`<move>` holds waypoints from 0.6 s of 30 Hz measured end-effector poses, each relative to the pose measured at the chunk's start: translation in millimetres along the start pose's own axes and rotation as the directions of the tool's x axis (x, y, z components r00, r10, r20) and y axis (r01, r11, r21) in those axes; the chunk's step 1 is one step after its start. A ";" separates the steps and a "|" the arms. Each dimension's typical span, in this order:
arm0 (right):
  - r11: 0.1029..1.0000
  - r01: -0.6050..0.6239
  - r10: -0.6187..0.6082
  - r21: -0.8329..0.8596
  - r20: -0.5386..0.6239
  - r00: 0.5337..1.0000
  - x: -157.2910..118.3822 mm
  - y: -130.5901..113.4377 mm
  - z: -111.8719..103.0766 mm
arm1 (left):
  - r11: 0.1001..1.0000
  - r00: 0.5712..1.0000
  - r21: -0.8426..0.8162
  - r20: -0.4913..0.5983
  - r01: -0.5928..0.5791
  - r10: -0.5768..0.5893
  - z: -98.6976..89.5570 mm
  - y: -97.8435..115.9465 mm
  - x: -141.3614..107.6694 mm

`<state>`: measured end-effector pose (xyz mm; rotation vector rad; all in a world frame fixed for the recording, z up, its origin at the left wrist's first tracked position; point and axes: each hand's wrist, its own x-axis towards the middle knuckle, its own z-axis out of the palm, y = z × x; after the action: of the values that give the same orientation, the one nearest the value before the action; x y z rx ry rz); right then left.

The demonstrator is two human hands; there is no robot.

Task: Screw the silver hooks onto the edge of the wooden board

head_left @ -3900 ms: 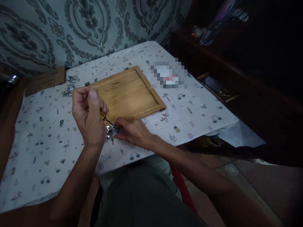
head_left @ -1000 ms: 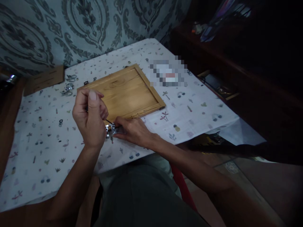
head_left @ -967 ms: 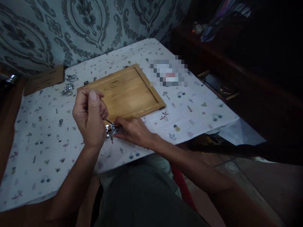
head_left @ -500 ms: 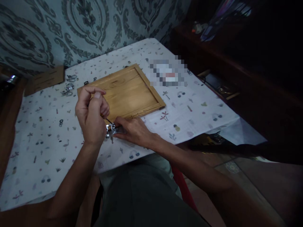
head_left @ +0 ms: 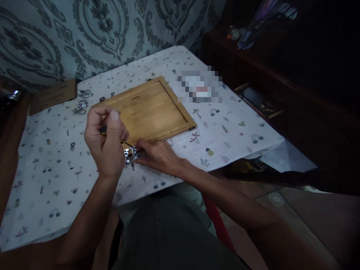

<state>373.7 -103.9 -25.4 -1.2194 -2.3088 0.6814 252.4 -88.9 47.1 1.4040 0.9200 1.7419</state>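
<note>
My left hand [head_left: 104, 144] is closed around a screwdriver [head_left: 129, 145]; a bit of its black and yellow handle shows inside the fist. The thin shaft slants down to a silver metal hinge [head_left: 128, 156] at the near edge of a framed wooden cabinet door [head_left: 152, 108], which lies flat on the table. With thumb and fingers, my right hand [head_left: 160, 154] grips the hinge from the right side. The fingers partly cover the hinge, and the contact of the screwdriver's tip is too small to make out.
Several silver hinges [head_left: 82, 107] lie at the back left of the cloth-covered table [head_left: 56, 165], near a piece of cardboard [head_left: 53, 96]. A blurred-out item [head_left: 199, 87] lies right of the door. Beyond the table's right edge stands dark furniture with an open drawer [head_left: 261, 103].
My left hand has turned and shifted slightly left, so the screwdriver's handle shows more. My right hand stays in place at the hinge.
</note>
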 end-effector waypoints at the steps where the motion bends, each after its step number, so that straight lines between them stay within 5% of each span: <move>1: 1.000 0.001 -0.001 0.003 0.004 1.000 -0.1 -0.2 -0.4 | 1.000 1.000 -0.016 -0.020 -0.012 0.012 1.0 1.6 -1.2; 18: 1.000 -0.001 0.001 0.028 0.008 1.000 0.0 0.8 1.2 | 0.997 0.997 0.014 0.005 -0.076 0.076 -1.8 -5.2 1.4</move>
<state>373.4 -103.8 -26.8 -1.2073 -2.2978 0.7179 250.8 -85.3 43.0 1.4686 0.8895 1.7905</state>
